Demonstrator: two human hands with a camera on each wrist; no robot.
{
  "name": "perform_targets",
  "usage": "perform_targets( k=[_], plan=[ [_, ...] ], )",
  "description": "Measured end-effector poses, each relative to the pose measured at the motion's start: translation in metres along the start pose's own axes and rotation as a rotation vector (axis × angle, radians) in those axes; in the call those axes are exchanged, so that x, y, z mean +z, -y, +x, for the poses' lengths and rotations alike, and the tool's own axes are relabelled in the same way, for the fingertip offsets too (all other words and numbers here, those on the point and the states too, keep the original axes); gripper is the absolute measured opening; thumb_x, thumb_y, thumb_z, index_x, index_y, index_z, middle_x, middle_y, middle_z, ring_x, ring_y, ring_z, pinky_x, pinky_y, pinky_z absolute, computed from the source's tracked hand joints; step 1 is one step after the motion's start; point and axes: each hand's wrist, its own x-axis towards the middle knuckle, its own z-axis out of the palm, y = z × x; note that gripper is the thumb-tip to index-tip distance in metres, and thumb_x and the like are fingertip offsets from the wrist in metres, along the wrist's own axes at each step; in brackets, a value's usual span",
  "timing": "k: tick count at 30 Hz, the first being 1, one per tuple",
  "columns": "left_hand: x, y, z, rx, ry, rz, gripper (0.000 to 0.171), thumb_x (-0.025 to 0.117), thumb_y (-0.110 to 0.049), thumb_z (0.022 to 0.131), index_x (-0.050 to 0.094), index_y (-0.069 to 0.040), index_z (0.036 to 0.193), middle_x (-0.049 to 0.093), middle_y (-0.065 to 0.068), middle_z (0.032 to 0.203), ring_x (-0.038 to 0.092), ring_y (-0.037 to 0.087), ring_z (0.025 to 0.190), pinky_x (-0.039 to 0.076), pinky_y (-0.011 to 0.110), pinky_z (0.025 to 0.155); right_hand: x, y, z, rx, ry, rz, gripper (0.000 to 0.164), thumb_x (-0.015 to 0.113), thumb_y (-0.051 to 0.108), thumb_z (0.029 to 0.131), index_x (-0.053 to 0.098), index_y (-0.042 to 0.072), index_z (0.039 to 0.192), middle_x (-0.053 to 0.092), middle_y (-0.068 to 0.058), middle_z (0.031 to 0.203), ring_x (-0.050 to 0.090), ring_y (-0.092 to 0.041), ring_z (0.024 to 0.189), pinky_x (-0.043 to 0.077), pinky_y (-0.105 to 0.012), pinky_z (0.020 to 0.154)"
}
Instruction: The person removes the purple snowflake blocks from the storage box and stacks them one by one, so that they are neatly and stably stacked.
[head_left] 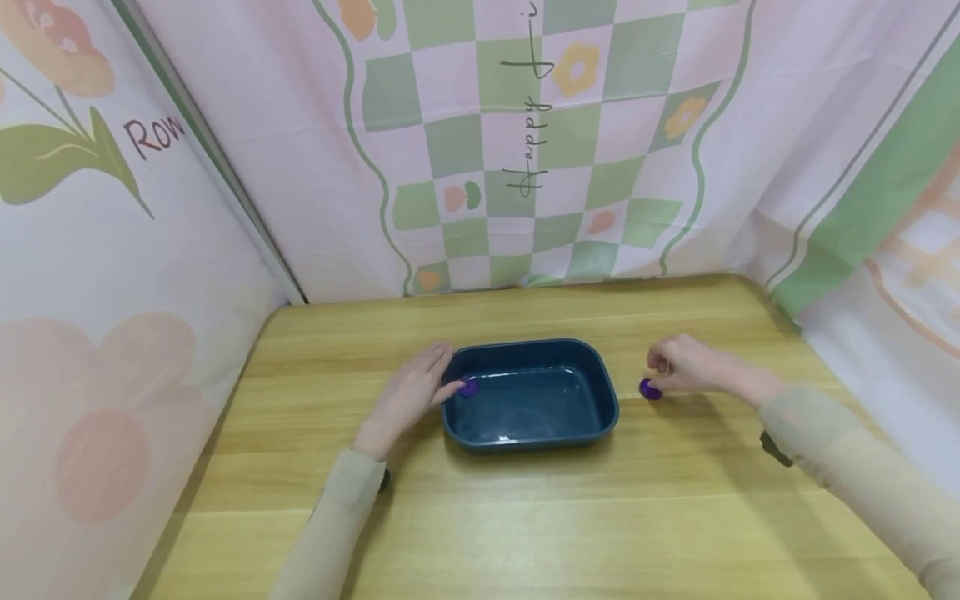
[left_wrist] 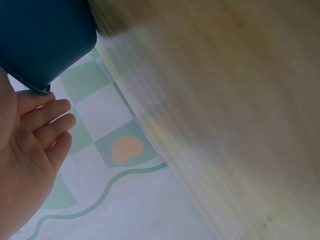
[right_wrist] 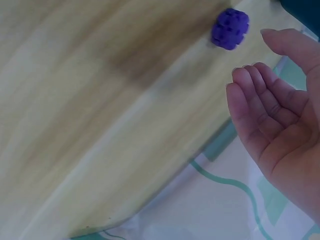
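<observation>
A dark blue rectangular basin [head_left: 532, 442] stands on the wooden table, with a small purple piece [head_left: 469, 388] inside at its left end. My left hand [head_left: 408, 392] rests at the basin's left rim, its thumb reaching over the edge and its fingers extended along the outside. In the left wrist view, those fingers [left_wrist: 47, 117] lie right by the basin's rim corner. To the right of the basin, a knobbly purple ball [right_wrist: 230, 29] lies on the table. My right hand [head_left: 690, 365] is over it, and in the right wrist view thumb and loosely bent fingers stand apart, with nothing between them.
The wooden tabletop [head_left: 525, 533] runs back to a hanging cloth [head_left: 517, 150] with green checks and flowers. Patterned cloth panels [head_left: 112, 333] also enclose the left and right sides. Both forearms carry light sleeves [head_left: 840, 442].
</observation>
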Motion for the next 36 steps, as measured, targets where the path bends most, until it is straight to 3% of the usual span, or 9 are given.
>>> perform_targets(
  k=[17,28,36],
  plan=[
    [-0.003,0.000,0.000,0.014,-0.007,0.008,0.063,0.065,-0.038,0.095,0.052,0.005,0.139,0.053,0.022,0.144,0.051,0.034,0.137,0.046,0.046,0.113,-0.031,0.035,0.039,-0.158,-0.108,-0.063,0.015,0.077,0.004,0.078,0.066,0.001,0.089,0.069,-0.009,0.083,0.063,-0.013,0.066,0.055,-0.021,0.058],
    [-0.005,0.000,0.001,-0.002,0.015,-0.005,0.063,0.064,-0.039,0.096,0.052,0.003,0.140,0.053,0.021,0.146,0.050,0.033,0.138,0.044,0.045,0.115,-0.037,0.064,0.065,-0.155,-0.052,-0.067,0.016,0.075,0.007,0.082,0.068,0.001,0.095,0.071,-0.012,0.089,0.066,-0.016,0.073,0.057,-0.025,0.064],
    [-0.004,0.000,0.000,0.004,0.003,0.006,0.062,0.064,-0.040,0.095,0.053,0.003,0.139,0.053,0.020,0.146,0.051,0.032,0.137,0.045,0.044,0.115,-0.033,0.084,0.084,-0.203,-0.028,-0.063,0.017,0.076,0.010,0.084,0.068,0.001,0.096,0.070,-0.011,0.090,0.064,-0.014,0.072,0.057,-0.026,0.064]
  ],
)
